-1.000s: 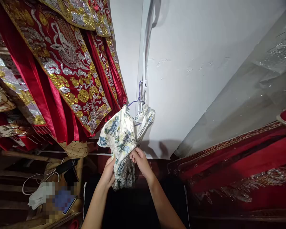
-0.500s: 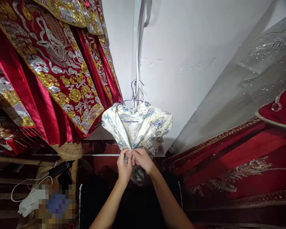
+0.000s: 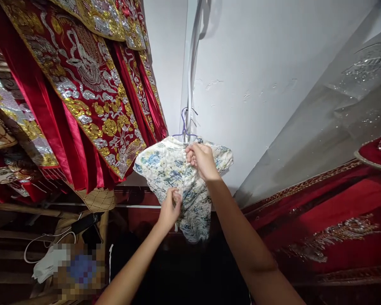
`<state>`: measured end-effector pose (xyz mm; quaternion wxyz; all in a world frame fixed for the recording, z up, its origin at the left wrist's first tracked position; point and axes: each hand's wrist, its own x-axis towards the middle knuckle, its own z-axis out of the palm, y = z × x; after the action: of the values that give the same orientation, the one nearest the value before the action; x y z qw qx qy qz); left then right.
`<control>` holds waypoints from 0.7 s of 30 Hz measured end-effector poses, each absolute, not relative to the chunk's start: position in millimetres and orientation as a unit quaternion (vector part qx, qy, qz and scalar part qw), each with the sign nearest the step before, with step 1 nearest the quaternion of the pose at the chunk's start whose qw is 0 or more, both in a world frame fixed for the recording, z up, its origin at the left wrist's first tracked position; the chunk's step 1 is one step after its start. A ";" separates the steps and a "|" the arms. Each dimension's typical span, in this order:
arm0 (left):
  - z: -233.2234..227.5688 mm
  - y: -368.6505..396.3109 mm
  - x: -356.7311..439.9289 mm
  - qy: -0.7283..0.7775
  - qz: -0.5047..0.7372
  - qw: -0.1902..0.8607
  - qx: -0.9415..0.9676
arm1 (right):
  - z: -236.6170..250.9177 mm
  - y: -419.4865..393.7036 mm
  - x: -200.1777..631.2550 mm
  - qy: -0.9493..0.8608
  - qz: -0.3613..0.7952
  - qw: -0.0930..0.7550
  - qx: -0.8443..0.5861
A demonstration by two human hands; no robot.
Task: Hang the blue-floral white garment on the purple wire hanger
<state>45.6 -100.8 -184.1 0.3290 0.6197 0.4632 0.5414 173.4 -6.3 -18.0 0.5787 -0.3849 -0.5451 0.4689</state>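
"Your right hand (image 3: 203,161) is closed just below the neck, pinching what looks like the front edge of the shirt (image 3: 160,163). Your left hand (image 3: 170,209) is curled lower down, at the shirt's front; whether it grips any cloth, I can't tell."

"And where does the shirt hang?"

"Behind both your hands and spread out past them on either side, on the hanger (image 3: 183,123) just above your right one. Pull down too hard there and a shoulder could slip, since the hanger looks thin and smooth."

"What about the front?"

"Your hands sit at different heights, so an uneven tug could skew the two edges or strain the cloth between them."

"Will the hook hold?"

"Hard to make out what it catches on, above your right hand. A sideways pull could unseat it, or knock the shirt against the wall (image 3: 235,118) beyond your hands."

"Anything to your left?"

"Up and left of your left hand, the red robe (image 3: 92,106) appears near the sleeve. If the shirt swings that way, the sequins could snag it."
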 end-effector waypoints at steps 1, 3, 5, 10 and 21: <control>-164.5 -92.1 40.3 0.443 0.553 0.305 0.636 | -19.3 -11.4 173.8 -0.562 0.458 0.569 -0.388; -118.8 -71.6 31.0 0.402 0.590 0.226 0.663 | -20.2 -20.4 174.8 -0.591 0.432 0.558 -0.391; -73.8 -50.1 25.5 0.376 0.589 0.148 0.700 | -19.4 -24.9 174.8 -0.616 0.409 0.551 -0.387; -17.1 -18.4 26.4 0.352 0.510 0.066 0.782 | -42.6 -12.5 170.0 -0.630 0.374 0.544 -0.410; -97.2 7.1 -91.5 0.366 0.793 0.386 0.296 | -140.4 -50.7 183.2 -0.624 0.438 0.434 -0.479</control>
<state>-91.5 7.1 -97.2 0.3858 0.2964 0.3662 0.7932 183.2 -50.7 -140.4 0.4345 -0.4790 -0.6242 0.4384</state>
